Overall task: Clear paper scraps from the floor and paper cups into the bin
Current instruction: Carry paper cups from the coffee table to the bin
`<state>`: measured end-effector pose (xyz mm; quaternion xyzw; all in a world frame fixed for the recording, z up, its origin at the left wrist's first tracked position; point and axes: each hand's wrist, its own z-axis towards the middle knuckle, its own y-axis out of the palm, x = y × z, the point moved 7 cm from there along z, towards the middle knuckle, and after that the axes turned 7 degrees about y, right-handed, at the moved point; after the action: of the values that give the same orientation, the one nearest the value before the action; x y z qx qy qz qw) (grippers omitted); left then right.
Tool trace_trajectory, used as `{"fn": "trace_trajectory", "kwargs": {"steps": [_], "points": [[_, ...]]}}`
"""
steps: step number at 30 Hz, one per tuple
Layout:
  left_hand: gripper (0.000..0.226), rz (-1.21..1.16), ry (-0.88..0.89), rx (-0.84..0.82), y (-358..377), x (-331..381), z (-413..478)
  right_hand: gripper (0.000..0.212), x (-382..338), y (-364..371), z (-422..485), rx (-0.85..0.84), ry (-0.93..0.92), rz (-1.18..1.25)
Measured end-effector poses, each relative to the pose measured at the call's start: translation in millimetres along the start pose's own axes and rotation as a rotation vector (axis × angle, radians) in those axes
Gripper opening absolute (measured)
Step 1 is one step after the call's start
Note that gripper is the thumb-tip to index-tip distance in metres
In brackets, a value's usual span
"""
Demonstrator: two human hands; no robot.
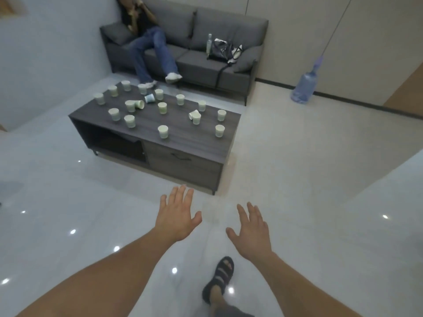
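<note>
Your left hand (pixel 176 213) and right hand (pixel 254 232), both spread and empty, hang short of the table (pixel 190 139), where the cups (pixel 163 131) stand ahead (a few tipped over), nearer your left hand.

L hand (pixel 177 213) & R hand (pixel 251 232) spread flat over floor (pixel 297 179), paper cups (pixel 163 131) on coffee table (pixel 185 133), few tipped
</note>
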<state>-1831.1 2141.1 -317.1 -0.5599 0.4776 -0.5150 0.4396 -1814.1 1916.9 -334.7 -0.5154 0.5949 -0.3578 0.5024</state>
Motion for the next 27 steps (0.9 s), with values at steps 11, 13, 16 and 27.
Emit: {"fn": "trace_trajectory", "kwargs": {"steps": [11,13,16,27], "points": [[0.075,-0.008,-0.133,0.012,-37,-78,173,0.077,-82,-36,232,-0.010,-0.153,-0.003],[0.075,-0.022,-0.141,-0.005,-36,-88,198,0.076,-91,-42,267,-0.023,-0.157,-0.009],[0.075,-0.051,-0.161,-0.012,-30,-111,229,0.075,-110,-41,308,-0.045,-0.159,-0.013],[0.079,-0.139,0.006,-0.072,-47,-208,434,0.079,-183,-51,474,-0.052,0.004,-0.047]]}}
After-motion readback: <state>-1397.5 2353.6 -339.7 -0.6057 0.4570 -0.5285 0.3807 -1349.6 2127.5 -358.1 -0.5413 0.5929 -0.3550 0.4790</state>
